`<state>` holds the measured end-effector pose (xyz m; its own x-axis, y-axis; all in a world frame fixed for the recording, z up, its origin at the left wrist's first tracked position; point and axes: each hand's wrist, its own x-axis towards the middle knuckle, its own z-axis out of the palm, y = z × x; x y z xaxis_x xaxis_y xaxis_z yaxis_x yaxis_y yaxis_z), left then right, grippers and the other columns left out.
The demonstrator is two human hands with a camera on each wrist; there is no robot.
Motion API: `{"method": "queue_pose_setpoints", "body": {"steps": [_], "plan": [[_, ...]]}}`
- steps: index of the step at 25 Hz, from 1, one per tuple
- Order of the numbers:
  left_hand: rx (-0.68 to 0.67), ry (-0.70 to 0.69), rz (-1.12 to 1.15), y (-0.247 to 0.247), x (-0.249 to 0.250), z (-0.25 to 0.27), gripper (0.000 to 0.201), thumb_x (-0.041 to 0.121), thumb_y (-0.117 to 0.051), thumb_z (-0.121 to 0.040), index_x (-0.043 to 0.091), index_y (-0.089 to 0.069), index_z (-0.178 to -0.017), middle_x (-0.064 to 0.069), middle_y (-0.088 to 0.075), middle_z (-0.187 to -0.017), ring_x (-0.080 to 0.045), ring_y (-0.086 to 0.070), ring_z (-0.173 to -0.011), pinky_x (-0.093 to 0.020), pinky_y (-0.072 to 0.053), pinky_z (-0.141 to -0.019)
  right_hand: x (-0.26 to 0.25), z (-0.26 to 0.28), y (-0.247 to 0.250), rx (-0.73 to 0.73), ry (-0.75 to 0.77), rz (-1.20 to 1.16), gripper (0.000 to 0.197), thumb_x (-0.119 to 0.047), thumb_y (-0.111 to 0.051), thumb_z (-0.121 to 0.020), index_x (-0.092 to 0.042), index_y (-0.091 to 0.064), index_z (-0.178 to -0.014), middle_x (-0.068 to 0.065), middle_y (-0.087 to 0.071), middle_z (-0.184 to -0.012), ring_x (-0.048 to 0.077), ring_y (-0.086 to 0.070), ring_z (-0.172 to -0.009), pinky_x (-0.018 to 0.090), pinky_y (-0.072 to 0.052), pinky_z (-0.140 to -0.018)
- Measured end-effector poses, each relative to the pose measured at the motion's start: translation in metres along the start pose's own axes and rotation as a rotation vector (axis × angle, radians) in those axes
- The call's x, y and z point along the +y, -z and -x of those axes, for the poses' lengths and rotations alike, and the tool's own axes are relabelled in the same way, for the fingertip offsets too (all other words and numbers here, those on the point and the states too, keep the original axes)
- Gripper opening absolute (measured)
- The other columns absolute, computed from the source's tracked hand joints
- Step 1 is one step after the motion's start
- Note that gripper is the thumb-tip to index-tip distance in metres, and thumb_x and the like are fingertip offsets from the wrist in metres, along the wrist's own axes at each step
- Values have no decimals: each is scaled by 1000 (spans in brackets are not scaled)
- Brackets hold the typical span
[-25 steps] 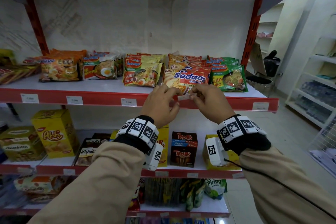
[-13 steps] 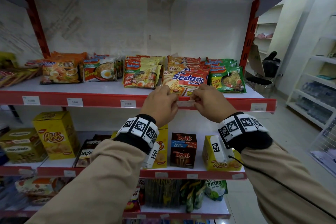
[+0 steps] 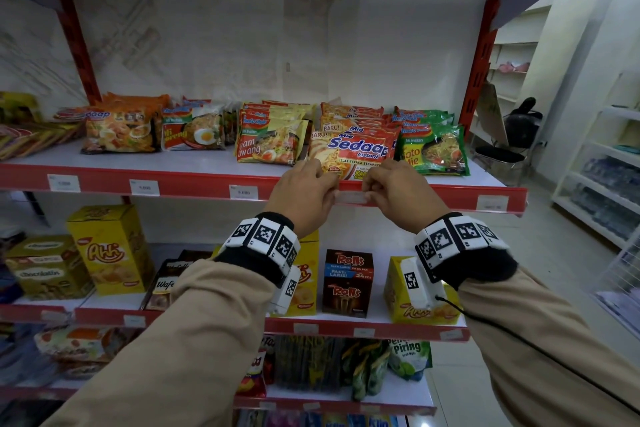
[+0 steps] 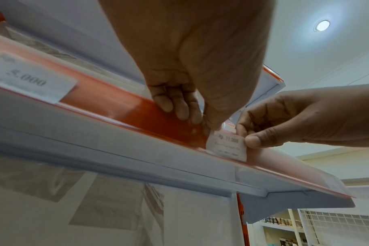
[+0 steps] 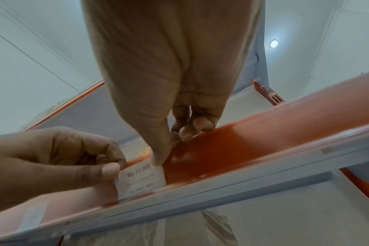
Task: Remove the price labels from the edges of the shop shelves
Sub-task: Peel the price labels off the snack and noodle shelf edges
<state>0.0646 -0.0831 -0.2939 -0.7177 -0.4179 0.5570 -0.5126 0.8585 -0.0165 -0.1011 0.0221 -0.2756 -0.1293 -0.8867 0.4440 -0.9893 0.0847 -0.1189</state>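
Mid-frame, at the red shelf edge [image 3: 194,185], both hands pinch one price label [image 4: 225,146] — left hand [image 3: 304,196] and right hand [image 3: 398,194] grip opposite ends.

Upper shelf: instant noodle packets [image 3: 353,149] in a row.
Middle shelf: Rolls box [image 3: 348,279], yellow snack box [image 3: 110,250].
Far right: black chair [image 3: 509,149].
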Motion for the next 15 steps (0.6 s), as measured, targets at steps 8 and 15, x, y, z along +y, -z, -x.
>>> {"method": "queue_pose_setpoints", "body": {"steps": [8, 15], "plan": [[-8, -28, -10, -1, -3, -2, 22, 31, -47, -97, 16, -59, -108, -5, -51, -103, -22, -44, -98, -30, -35, -76, 5, 1, -5, 74, 4, -86, 13, -18, -70, -82, -21, -61, -92, -5, -53, -85, 18, -46, -86, 33, -40, -75], [-18, -84, 11, 4, -7, -5, 17, 28, -50, -95, 16, -54, -107, -3, -56, -104, -22, -48, -98, -34, -44, -80, 5, 0, -4, 103, -43, -164, 21, -15, -74, -78, -21, -57, -89, -5, -59, -80, 16, -52, -79, 33, -45, -70]]}}
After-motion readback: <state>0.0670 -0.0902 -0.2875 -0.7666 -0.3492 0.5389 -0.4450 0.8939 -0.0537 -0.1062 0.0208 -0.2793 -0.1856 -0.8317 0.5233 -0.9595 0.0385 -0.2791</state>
